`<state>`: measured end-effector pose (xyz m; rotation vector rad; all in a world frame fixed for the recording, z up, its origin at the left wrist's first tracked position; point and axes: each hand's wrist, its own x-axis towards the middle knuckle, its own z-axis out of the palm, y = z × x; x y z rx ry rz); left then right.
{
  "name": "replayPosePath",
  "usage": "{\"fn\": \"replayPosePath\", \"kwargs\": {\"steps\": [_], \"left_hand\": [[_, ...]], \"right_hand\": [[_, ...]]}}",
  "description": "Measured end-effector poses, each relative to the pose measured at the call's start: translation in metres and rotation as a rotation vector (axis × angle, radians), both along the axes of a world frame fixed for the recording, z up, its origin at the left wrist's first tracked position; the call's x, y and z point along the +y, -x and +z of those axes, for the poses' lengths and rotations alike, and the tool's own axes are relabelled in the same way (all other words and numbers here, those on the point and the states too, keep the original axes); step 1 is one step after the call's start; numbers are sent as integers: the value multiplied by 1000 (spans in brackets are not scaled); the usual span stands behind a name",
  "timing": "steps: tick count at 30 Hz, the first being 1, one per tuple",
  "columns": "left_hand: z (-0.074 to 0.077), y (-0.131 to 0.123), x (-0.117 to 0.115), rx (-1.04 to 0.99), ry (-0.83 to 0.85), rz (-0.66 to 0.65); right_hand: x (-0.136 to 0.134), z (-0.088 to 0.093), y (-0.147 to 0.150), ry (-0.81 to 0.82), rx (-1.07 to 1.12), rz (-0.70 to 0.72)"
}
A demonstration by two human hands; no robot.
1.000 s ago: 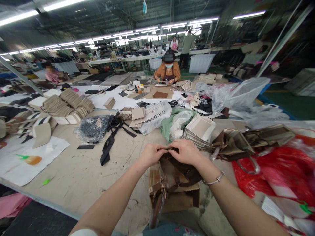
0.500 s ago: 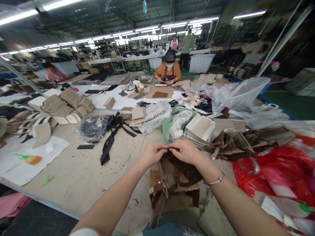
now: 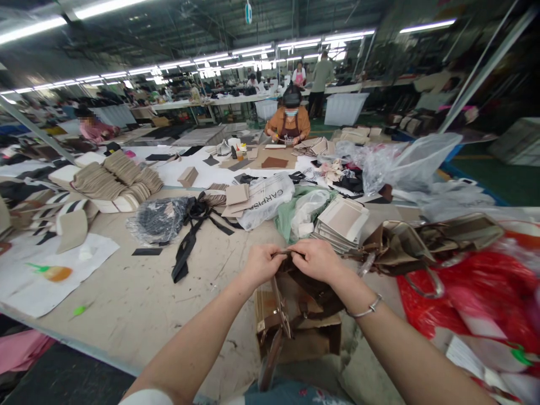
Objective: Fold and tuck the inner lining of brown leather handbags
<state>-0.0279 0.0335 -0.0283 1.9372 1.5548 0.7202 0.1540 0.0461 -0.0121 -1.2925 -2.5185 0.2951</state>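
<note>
Below centre, the left hand (image 3: 261, 264) and right hand (image 3: 318, 260) pinch what seems a brown bag (image 3: 309, 306). A bottle (image 3: 58, 274) lies lower left

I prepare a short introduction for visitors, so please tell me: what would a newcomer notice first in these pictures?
Probably the brown bag at the near side of the table, its upper part held between the left hand and the right hand. Next, perhaps, the bright red plastic on the right, then the stacked beige pieces on the left.
</note>
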Motion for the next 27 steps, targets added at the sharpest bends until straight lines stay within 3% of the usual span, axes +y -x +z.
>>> {"fn": "replayPosePath", "kwargs": {"steps": [10, 13, 18, 23, 27], "left_hand": [[-4, -4, -2, -10, -28, 3], [-5, -5, -1, -28, -12, 8], [-2, -3, 1, -66, 55, 15], [1, 3, 3, -94, 157, 19], [0, 8, 2, -227, 266, -8]], "right_hand": [[-5, 0, 19, 8, -57, -151], [-2, -6, 16, 0, 14, -101], [6, -11, 1, 108, 205, 117], [7, -11, 3, 75, 192, 125], [10, -12, 4, 76, 175, 138]]}}
